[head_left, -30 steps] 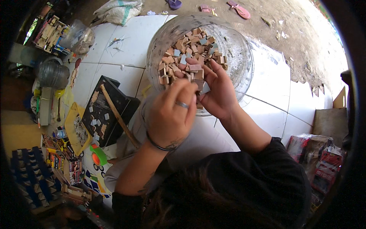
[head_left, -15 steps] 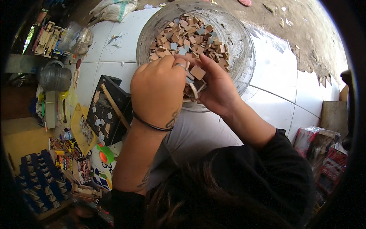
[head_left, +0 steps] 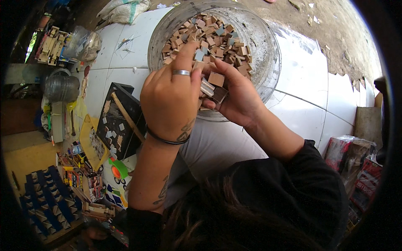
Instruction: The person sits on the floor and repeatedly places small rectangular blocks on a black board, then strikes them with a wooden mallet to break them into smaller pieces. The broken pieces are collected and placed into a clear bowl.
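A round clear plastic tub [head_left: 268, 54] holds a heap of small square wooden pieces [head_left: 205, 35], mostly brown with a few grey-blue faces. Over its near side, my right hand [head_left: 240, 94] cups several more wooden squares [head_left: 216, 79], its thumb resting along them and its fingertips curled beneath. My left hand [head_left: 169, 90], wearing a ring and a black wristband, is beside that handful with its index finger stretched toward the heap. Between its thumb and index finger shows a tan wooden square [head_left: 198, 65]; the other fingers are mostly hidden under the hand.
Left of the tub lies a black tray [head_left: 104, 121] with a wooden stick and scraps on it. A yellow tray [head_left: 90, 140], toy vehicles and blue folded pieces [head_left: 48, 201] fill the left side. Plastic-wrapped packages [head_left: 356, 159] stand at right on white tiles [head_left: 301, 83].
My left hand has drawn slightly away from the handful, and its index finger has straightened toward the heap. My right hand keeps its place, with the squares in it shifted.
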Motion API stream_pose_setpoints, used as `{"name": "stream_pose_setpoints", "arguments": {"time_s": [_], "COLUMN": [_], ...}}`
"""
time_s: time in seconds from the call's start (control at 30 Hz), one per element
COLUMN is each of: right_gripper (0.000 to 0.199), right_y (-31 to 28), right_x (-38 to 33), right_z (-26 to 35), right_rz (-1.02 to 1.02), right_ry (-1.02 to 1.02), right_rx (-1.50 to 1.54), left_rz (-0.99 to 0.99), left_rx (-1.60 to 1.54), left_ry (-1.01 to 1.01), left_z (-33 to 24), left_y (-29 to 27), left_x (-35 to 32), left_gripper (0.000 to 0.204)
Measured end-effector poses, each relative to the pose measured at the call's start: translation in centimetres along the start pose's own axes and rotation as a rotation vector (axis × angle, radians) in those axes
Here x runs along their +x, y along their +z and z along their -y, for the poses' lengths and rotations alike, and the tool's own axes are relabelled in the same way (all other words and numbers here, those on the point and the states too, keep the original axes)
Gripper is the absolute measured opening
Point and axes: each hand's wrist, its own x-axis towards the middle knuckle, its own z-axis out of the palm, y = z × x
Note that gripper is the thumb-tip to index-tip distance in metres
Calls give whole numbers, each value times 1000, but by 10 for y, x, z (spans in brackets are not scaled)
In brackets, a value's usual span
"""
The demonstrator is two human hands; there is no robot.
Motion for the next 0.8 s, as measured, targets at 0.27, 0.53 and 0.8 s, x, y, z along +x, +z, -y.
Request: {"name": "stream_pose_setpoints", "arguments": {"time_s": [0.27, 0.53, 0.8], "right_gripper": [46, 50, 53], "right_y": [8, 5, 3], "right_x": [-6, -3, -3], "right_z": [4, -3, 1], "right_rz": [-32, 4, 35], "right_ry": [60, 49, 103], "right_rx": [-24, -71, -59], "left_rz": [-65, 82, -68], "left_rx": [-38, -25, -8], "left_ry": [152, 183, 145], "left_z": [-3, -6, -7], "left_y": [1, -3, 9], "left_x": [5, 0, 2], "left_gripper": [17, 14, 13]}}
